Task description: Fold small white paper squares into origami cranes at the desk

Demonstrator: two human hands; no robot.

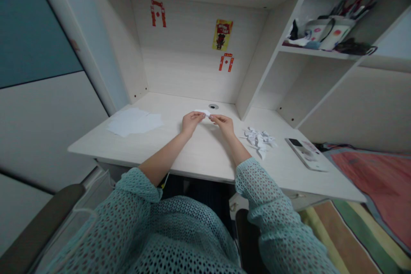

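Observation:
A small folded piece of white paper [203,112] is held up between my two hands, above the middle of the desk. My left hand [192,120] pinches its left side, fingers closed. On the other side my right hand [223,122] pinches the paper's right end between thumb and fingers. The fingertips cover part of the paper, so its exact shape is hard to make out. Flat white paper sheets [135,122] lie loosely spread to the left. A pile of small folded white paper pieces [259,139] sits to the right of my right forearm.
A white phone [306,154] lies on the desk [199,158] at the right. Behind my hands is a round cable hole [213,106]. Side panels and a bookshelf enclose the back. Cups with pens and scissors [337,32] stand on the upper right shelf.

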